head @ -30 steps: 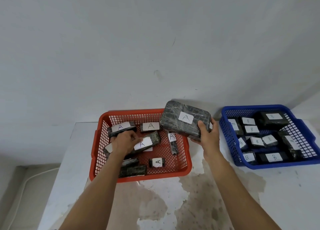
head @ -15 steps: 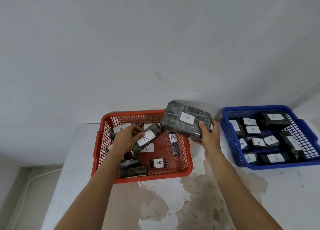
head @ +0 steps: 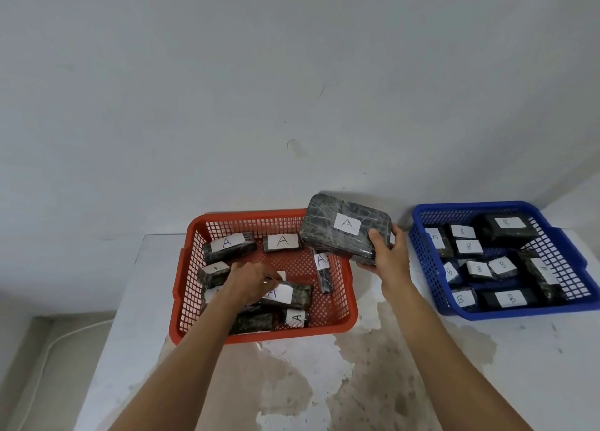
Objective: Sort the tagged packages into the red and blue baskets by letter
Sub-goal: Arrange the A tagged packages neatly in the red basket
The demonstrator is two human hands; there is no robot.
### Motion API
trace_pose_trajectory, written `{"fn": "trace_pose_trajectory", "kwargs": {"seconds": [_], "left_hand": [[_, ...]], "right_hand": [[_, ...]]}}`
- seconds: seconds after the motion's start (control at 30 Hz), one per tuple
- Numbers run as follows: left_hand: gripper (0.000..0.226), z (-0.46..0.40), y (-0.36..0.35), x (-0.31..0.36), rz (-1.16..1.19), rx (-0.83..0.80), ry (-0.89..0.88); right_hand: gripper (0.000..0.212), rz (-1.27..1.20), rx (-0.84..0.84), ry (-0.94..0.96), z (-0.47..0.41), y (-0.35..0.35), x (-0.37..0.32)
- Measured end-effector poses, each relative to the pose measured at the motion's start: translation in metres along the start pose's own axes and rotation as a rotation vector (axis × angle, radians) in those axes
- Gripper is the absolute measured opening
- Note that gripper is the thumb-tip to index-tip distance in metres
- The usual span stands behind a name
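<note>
Currently the right hand [head: 388, 257] grips a large dark wrapped A-tagged package [head: 345, 227]; the left hand [head: 250, 281] pinches a smaller one [head: 285, 295]. Next: lower the large package leftward into the red plastic mesh basket [head: 207, 221].

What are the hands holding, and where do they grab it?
The right hand grips the big A package by its near right corner. The left hand holds a smaller A package at its left end.

i see a red plastic lattice basket [head: 344, 270] and a blue plastic lattice basket [head: 565, 252]. the large rounded package in dark grey-black wrap [head: 328, 232] shows pale criss-cross streaks and a white tag with a blue-black "a" [head: 347, 224]. the small dark wrapped packages in the blue basket [head: 501, 231] wear white tags lettered "b". the white tabletop [head: 519, 359] has brownish, speckled worn patches.
</note>
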State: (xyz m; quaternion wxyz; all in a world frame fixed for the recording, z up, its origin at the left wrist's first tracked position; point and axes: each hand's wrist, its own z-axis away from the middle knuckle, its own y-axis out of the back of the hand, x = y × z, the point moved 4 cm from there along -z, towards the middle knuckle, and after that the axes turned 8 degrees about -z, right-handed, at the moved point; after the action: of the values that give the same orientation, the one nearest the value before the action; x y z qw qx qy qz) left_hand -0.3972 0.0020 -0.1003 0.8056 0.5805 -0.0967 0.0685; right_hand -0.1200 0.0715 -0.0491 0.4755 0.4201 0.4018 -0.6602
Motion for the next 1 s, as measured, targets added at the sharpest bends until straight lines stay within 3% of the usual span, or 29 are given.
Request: {"fn": "trace_pose_trajectory", "kwargs": {"seconds": [0.17, 0.3, 0.73, 0.87, 1.0], "left_hand": [[0.024, 0.004, -0.003, 0.004, 0.032, 0.053, 0.01], [0.042, 0.014, -0.008, 0.011, -0.018, 0.167, -0.002], [0.056, 0.012, -0.018, 0.04, -0.198, 0.143, 0.07], [0.059, 0.009, -0.018, 0.036, -0.148, 0.145, 0.079], [0.044, -0.002, -0.007, 0.035, 0.03, 0.246, 0.108]], "right_hand": [[0.042, -0.012, 0.001, -0.007, -0.001, 0.001, 0.003], [0.041, -0.002, 0.003, -0.002, -0.001, 0.001, 0.002], [0.046, 0.02, 0.008, -0.006, 0.0, -0.001, 0.003], [0.046, 0.013, 0.006, -0.001, 0.001, -0.001, 0.001], [0.044, -0.025, 0.024, 0.028, 0.002, -0.001, -0.002]]}}
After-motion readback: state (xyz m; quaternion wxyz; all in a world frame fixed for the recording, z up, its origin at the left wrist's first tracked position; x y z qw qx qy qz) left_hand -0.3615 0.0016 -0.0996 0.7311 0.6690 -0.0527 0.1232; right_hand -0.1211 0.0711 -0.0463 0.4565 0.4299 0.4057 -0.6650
